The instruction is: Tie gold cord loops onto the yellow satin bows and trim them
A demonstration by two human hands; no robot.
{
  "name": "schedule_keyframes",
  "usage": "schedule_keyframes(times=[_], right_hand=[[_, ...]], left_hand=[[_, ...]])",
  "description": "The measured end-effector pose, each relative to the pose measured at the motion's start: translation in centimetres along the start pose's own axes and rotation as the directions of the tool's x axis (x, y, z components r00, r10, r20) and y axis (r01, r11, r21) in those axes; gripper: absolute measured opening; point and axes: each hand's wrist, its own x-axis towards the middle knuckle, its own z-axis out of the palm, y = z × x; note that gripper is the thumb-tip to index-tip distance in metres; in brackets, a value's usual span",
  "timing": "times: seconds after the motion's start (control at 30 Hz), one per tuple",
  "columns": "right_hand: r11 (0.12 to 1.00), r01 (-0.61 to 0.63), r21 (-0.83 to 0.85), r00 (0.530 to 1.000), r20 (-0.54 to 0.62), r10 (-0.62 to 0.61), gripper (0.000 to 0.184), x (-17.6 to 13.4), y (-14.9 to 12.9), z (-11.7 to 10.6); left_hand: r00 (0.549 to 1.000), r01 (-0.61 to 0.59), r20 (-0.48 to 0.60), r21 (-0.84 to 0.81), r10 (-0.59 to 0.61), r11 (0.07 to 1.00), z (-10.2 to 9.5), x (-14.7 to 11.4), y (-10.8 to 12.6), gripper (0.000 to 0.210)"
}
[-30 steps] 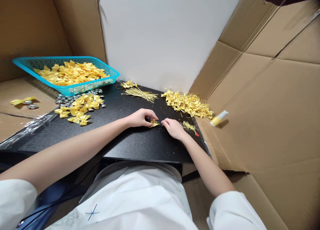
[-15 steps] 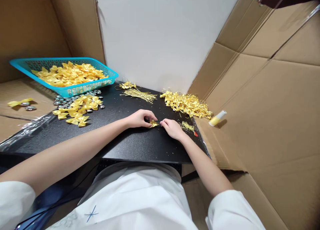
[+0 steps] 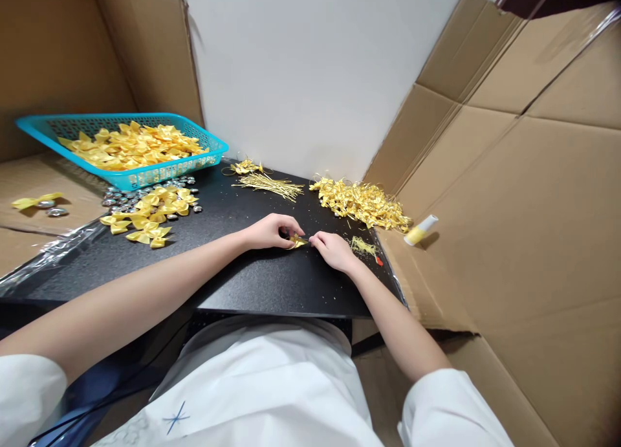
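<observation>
A yellow ribbon bow [image 3: 297, 242] lies at the black tabletop, partly hidden by the fingers of my left hand [image 3: 274, 232], which are closed around it. Just to the right, my right hand [image 3: 332, 248] is closed in a pinch at the bow's right side. What sits between those fingertips is too small to make out. Beyond the hands lies a bundle of thin gold ties [image 3: 272, 185]. A heap of yellow bows with gold ties [image 3: 363, 204] spreads to the right of it.
A blue basket [image 3: 127, 178] of yellow bows stands back left. Before it lie loose bows [image 3: 150, 232] and silver buttons [image 3: 112, 201]. Yellow thread scraps [image 3: 363, 245] lie right of my hand, near a yellow-and-white spool [image 3: 421, 230]. Cardboard walls [image 3: 533, 195] rise at the sides.
Both hands stay in nearly the same place around the bow. The whole view has shifted very slightly; nothing else visibly differs.
</observation>
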Motion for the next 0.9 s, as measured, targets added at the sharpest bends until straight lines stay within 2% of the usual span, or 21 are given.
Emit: schedule_keyframes(times=[0.4,0.53,0.63,0.73,0.8,0.9], right_hand=[[1.000,0.005,0.020,1.000,-0.017,-0.004,0.030,0.0,0.3,0.2],[0.999,-0.011,0.049,0.993,-0.119,0.017,0.030,-1.0,2.5,-1.6],[0.983,-0.178,-0.043,0.944,-0.289,0.158,0.030,-2.9,6.1,-4.4],[0.871,-0.433,-0.232,0.848,-0.431,0.307,0.032,-5.7,9.8,-6.7],[0.784,-0.531,-0.322,0.814,-0.453,0.365,0.033,-7.6,11.7,-7.3],[0.708,-0.574,-0.411,0.804,-0.445,0.394,0.034,-9.7,13.4,-6.9]], left_hand=[[1.000,0.012,0.002,0.006,-0.012,1.000,-0.1,0.0,0.3,0.029],[0.993,0.096,-0.063,-0.030,-0.097,0.995,-0.5,0.2,0.3,0.033],[0.959,0.201,-0.187,-0.095,-0.215,0.975,-0.9,0.3,-0.3,0.041],[0.917,0.285,-0.282,-0.027,-0.280,0.958,-1.3,0.3,-0.9,0.043],[0.941,0.275,-0.236,0.110,-0.244,0.955,-1.5,0.1,-0.9,0.044],[0.996,0.092,-0.002,0.197,-0.093,0.976,-1.5,-0.1,-0.3,0.037]])
